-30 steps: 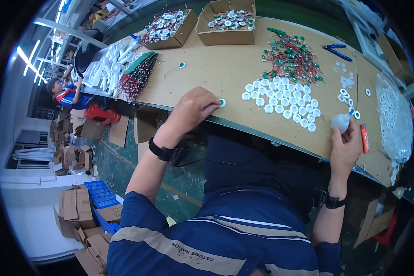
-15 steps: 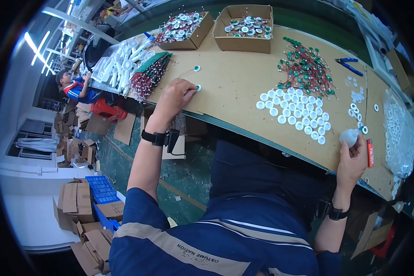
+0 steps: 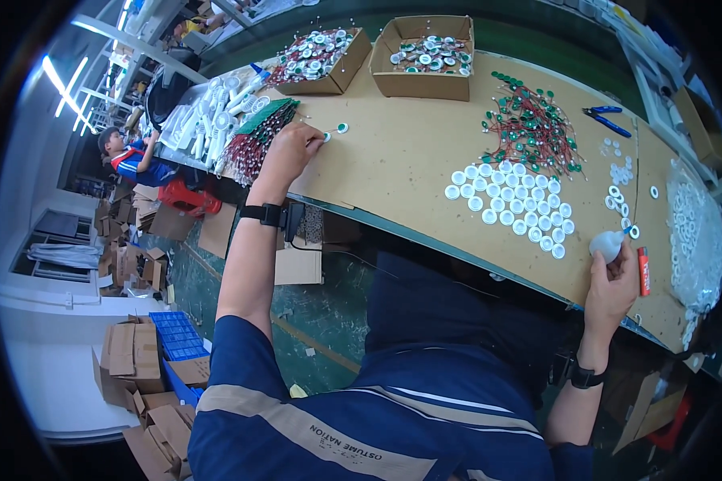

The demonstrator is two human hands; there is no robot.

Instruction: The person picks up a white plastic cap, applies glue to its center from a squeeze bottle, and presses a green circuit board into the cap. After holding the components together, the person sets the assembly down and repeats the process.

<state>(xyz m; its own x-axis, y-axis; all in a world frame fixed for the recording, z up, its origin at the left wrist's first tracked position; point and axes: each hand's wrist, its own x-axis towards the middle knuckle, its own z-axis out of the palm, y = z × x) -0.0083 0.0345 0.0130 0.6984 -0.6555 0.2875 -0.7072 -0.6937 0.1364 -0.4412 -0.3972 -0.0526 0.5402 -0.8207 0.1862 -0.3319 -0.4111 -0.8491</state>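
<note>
At the left of the table my left hand (image 3: 290, 151) is closed in a pinch on a small round white cap (image 3: 326, 138). Just beyond it lies another white cap with a green centre (image 3: 342, 127). My right hand (image 3: 612, 282), at the right near edge, is wrapped round a white squeeze bottle (image 3: 605, 245). The bottle's tip points at a white ring (image 3: 634, 232) on the table; I cannot tell whether they touch. Between my hands white round caps (image 3: 508, 195) lie spread in rows, with a heap of green discs on red wires (image 3: 529, 124) behind them.
Two cardboard boxes of wired parts (image 3: 422, 85) (image 3: 337, 74) stand at the back. Bundled red-wired pieces (image 3: 257, 144) and white plastic housings (image 3: 215, 120) lie far left. Blue pliers (image 3: 608, 119), a red tube (image 3: 643, 271) and a bag of rings (image 3: 690, 240) are right. A co-worker (image 3: 132, 156) sits beyond.
My left hand has moved left and slightly away from me, taking the small white cap with it. The right hand and squeeze bottle have barely shifted.
</note>
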